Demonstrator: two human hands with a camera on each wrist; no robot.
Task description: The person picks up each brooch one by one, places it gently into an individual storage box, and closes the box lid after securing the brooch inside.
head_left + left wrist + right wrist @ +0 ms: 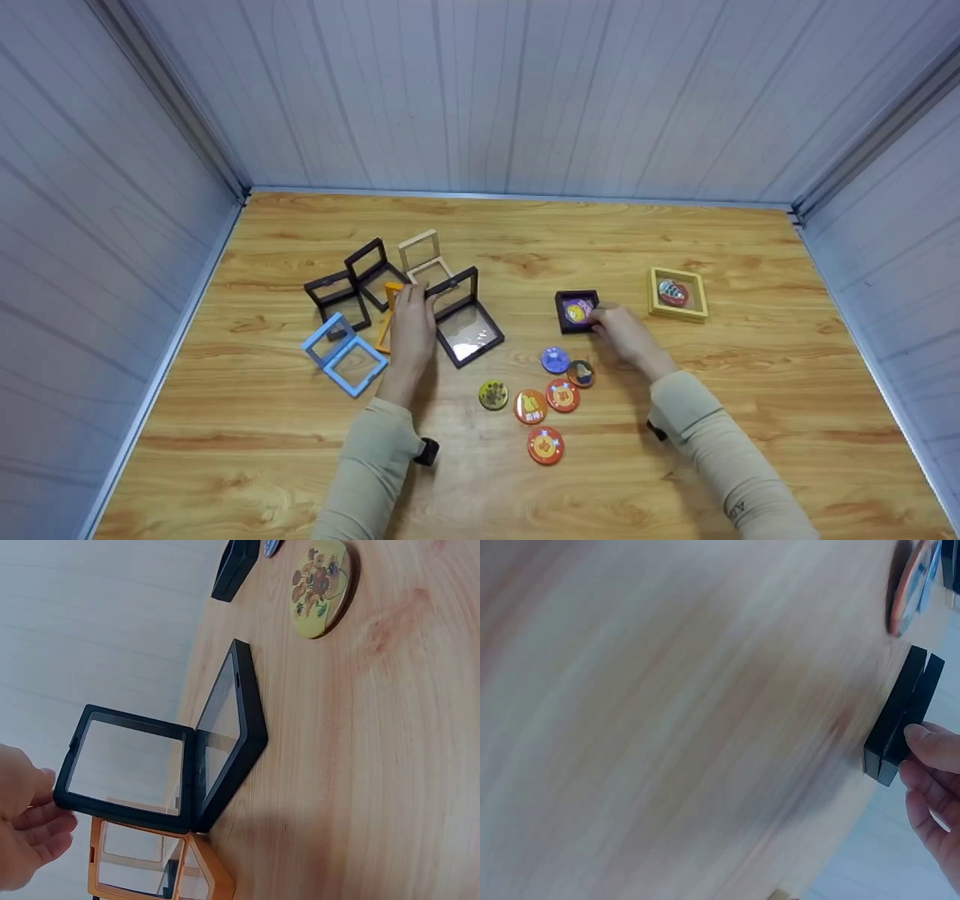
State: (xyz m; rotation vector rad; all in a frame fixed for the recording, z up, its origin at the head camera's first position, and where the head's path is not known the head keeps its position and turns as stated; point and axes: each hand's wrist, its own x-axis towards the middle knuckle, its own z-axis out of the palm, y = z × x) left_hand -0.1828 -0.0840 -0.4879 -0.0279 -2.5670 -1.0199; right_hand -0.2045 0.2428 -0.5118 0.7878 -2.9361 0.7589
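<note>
My left hand (pixel 412 330) holds the outer corner of the raised lid of an open black display frame (pixel 493 332). In the left wrist view, the clear film of this black frame (pixel 187 778) has nothing in it, and its base rests on the table. My right hand (pixel 628 337) pinches the near right edge of a small black display frame (pixel 562 313) with a purple and yellow badge (pixel 576 311) inside. From the right wrist, the two halves of that small frame (pixel 900 709) lie almost together, with a narrow gap between them.
Left of my left hand stand open frames: blue (pixel 355 367), orange (pixel 384 335), cream (pixel 418 244) and two black. Several round badges (pixel 531 406) lie between my forearms. A yellow frame (pixel 679 315) holding a badge sits at the right. Walls bound the table's back and sides.
</note>
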